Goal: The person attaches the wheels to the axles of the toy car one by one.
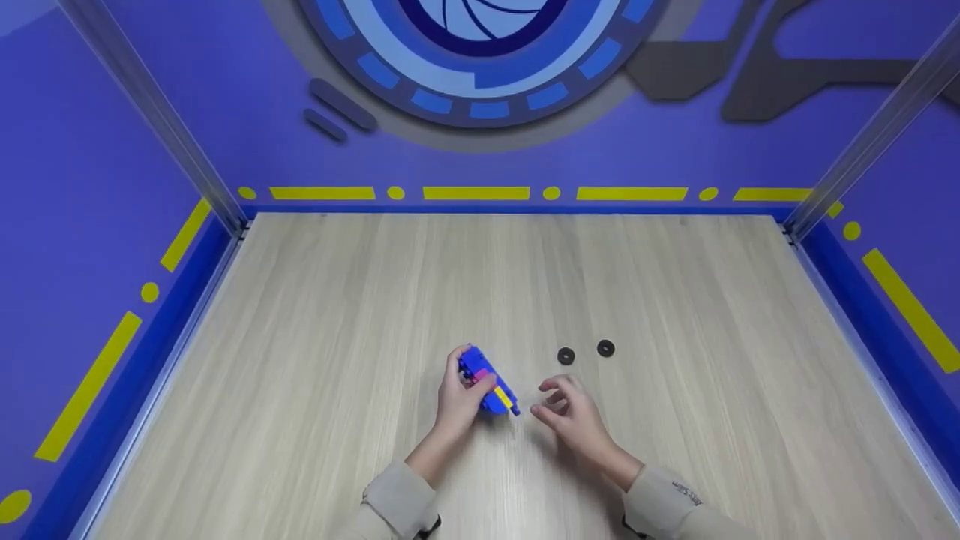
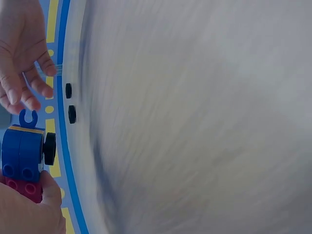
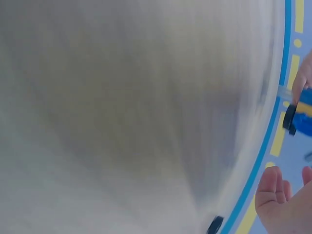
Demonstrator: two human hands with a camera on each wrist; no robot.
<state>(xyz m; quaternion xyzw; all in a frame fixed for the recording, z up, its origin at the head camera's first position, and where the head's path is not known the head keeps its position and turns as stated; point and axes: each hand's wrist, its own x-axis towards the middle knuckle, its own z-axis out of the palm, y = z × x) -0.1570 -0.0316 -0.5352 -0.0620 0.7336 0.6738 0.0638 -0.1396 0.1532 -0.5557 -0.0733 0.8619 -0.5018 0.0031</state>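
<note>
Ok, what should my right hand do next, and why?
I'd probably reach for the nearer black ring with the right hand: it holds nothing, that ring lies loose on the table just beyond its fingers, and the blue toy in the left hand already carries a similar black wheel.

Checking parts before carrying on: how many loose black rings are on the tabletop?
2: the left ring lies just beyond the right hand, the right ring farther right. Others could be hidden from view.
</note>
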